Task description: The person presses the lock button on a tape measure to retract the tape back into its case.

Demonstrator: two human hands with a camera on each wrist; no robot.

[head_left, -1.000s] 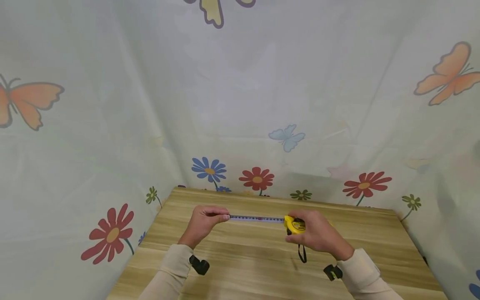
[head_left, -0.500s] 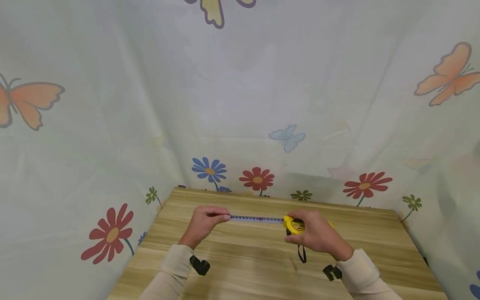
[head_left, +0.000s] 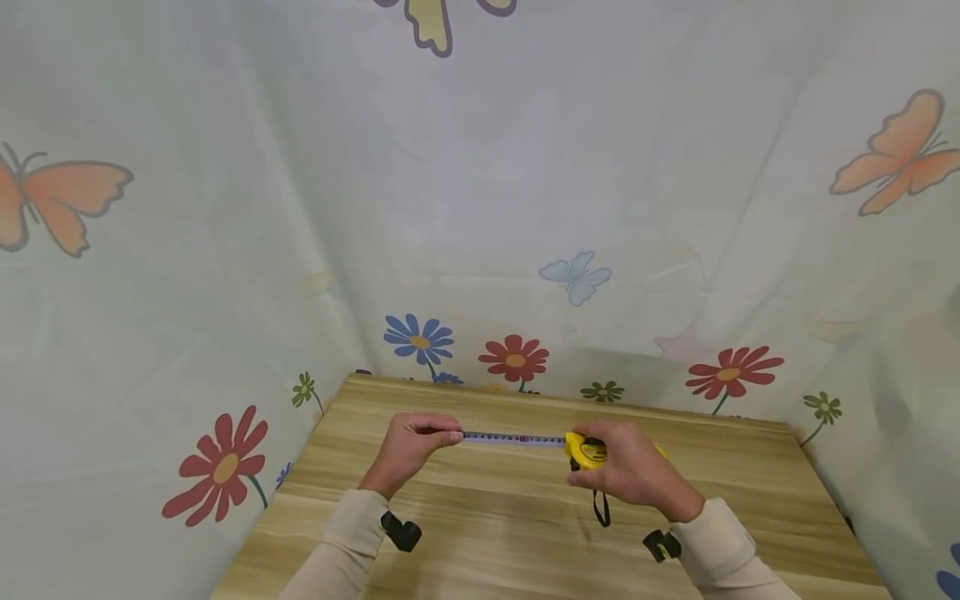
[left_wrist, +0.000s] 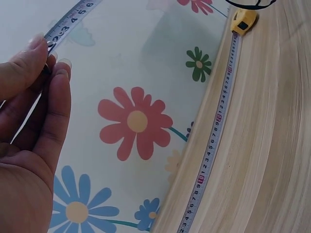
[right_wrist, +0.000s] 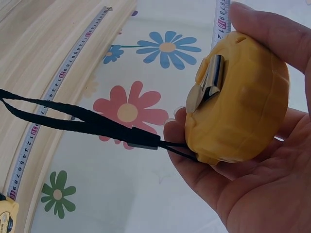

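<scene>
My left hand (head_left: 408,450) pinches the end of a tape measure's blade (left_wrist: 73,22) between thumb and fingers. The yellow case (right_wrist: 243,97) of that tape measure is gripped in my right hand (head_left: 637,467), with its metal belt clip and black wrist strap (right_wrist: 73,119) showing. Between the hands the blade stretches straight across, raised over the table. A second yellow tape measure (left_wrist: 244,20) lies on the tabletop, its numbered blade (left_wrist: 214,131) drawn out along the wood. In the head view, my right hand hides most of that second case.
The wood-grain table (head_left: 480,533) meets a pale curtain (head_left: 480,208) printed with flowers and butterflies at its back and sides. Small black camera mounts (head_left: 401,532) sit at both wrists.
The right hand has shifted very slightly left with the tape measure case. Both grips look the same, and the blade stays stretched between the hands.
</scene>
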